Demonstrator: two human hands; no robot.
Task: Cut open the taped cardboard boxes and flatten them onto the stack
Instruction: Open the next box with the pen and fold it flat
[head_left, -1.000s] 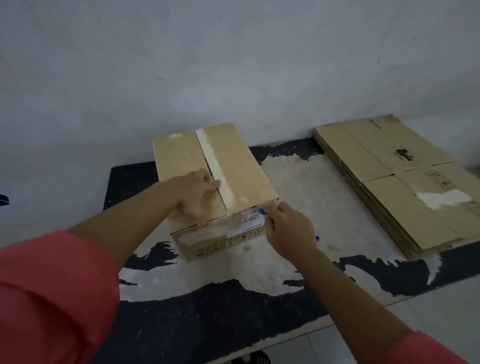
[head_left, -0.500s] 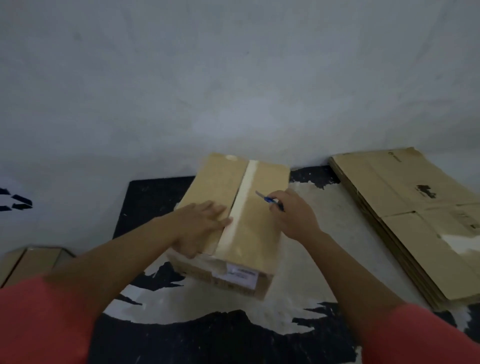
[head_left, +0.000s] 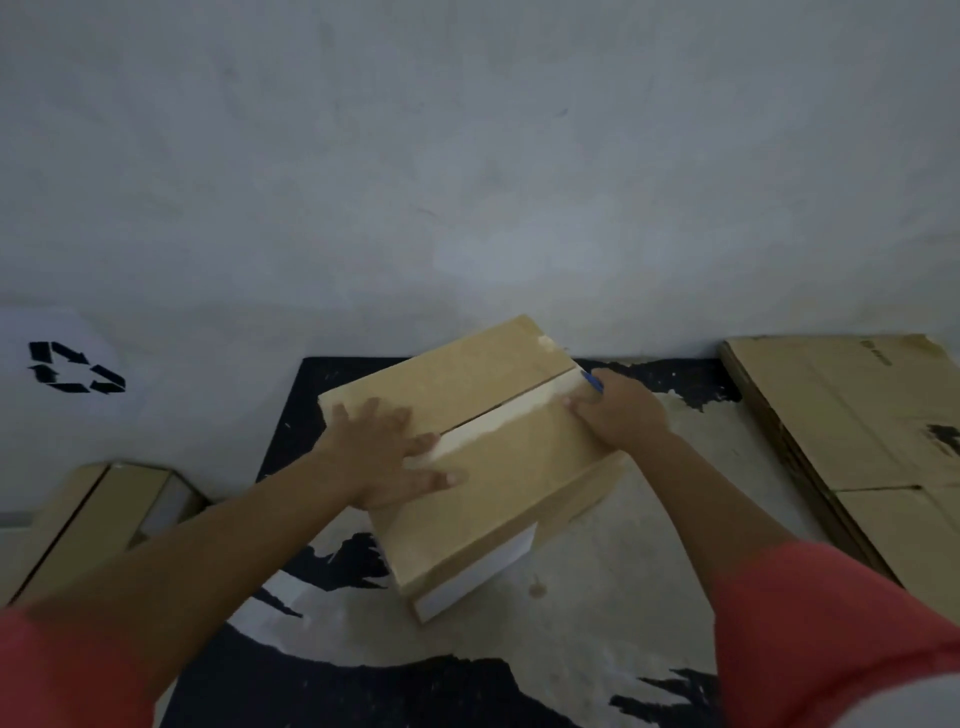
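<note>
A closed cardboard box (head_left: 498, 499) lies on a worn black mat (head_left: 649, 571), its top seam running from lower left to upper right, with pale tape (head_left: 498, 423) along it. My left hand (head_left: 387, 457) rests flat with spread fingers on the box's left end, over the seam. My right hand (head_left: 621, 413) grips a blue cutter (head_left: 592, 382) at the seam's far right end; only the cutter's tip shows past the fingers. A stack of flattened boxes (head_left: 852, 436) lies at the right.
Another cardboard box (head_left: 88, 519) stands at the left, below a recycling sign (head_left: 75, 366) on the pale wall. The wall runs just behind the mat. The mat's surface is peeled to pale patches in front of the box.
The box has turned so its seam now runs diagonally. My right hand with the cutter has moved to the seam's far right end. My left hand has stayed on top.
</note>
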